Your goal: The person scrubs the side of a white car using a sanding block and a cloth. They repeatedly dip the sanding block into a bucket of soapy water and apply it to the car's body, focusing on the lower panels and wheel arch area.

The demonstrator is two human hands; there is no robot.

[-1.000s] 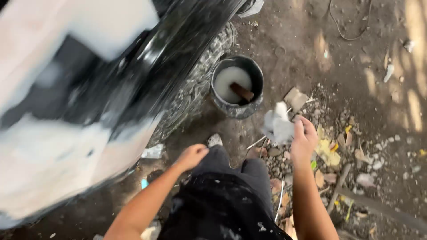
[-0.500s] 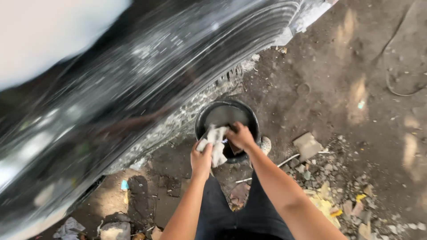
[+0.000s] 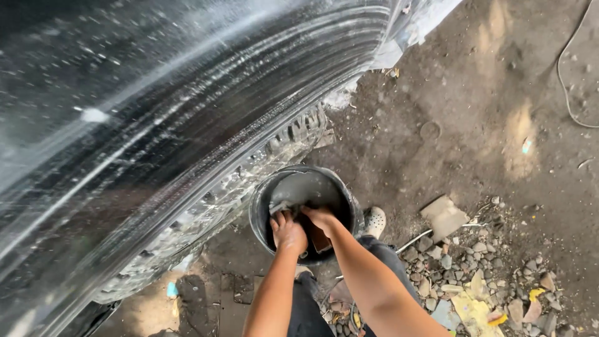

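Dirt ground strewn with stones beside a wet black car, and both hands, left hand [image 3: 288, 232] and right hand [image 3: 320, 218], dip into the black bucket [image 3: 262, 206], fingers curled on a pale cloth [image 3: 279, 206].

From up here I see my two forearms, both bare with no sleeves, watch or gloves. My left hand [image 3: 288, 232] and right hand [image 3: 319, 218] are uncovered too. Below them I wear dark, near-black trousers [image 3: 306, 306], and a pale perforated clog-style shoe [image 3: 375, 221] shows on one foot.
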